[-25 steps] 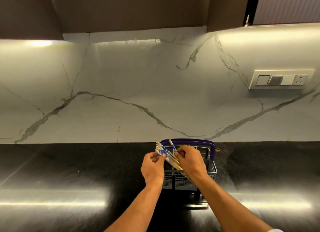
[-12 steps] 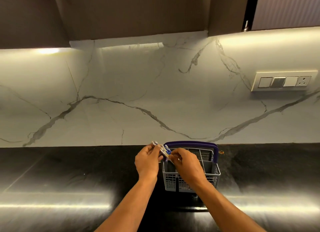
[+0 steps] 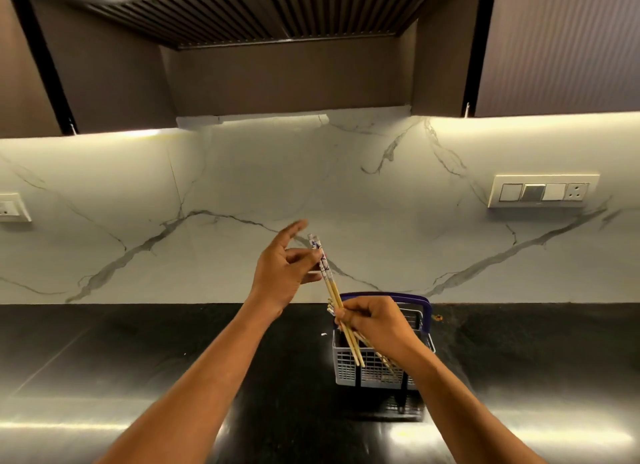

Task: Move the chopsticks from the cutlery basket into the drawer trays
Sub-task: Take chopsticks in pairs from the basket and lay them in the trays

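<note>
The right hand (image 3: 377, 326) curls around a bundle of chopsticks (image 3: 334, 294), gripping them at mid-length just above the cutlery basket (image 3: 377, 370). The left hand (image 3: 282, 276) pinches the patterned upper ends of two sticks, its index finger stretched out. The sticks are slim pale wood with blue-and-white tops; their lower tips cross in front of the basket's grid wall, and how many sit in the right fist is hard to tell. The basket, grey plastic mesh with a purple handle, stands on the glossy black bench (image 3: 138, 359), against a veined marble wall (image 3: 207, 186). No drawer shows.
</note>
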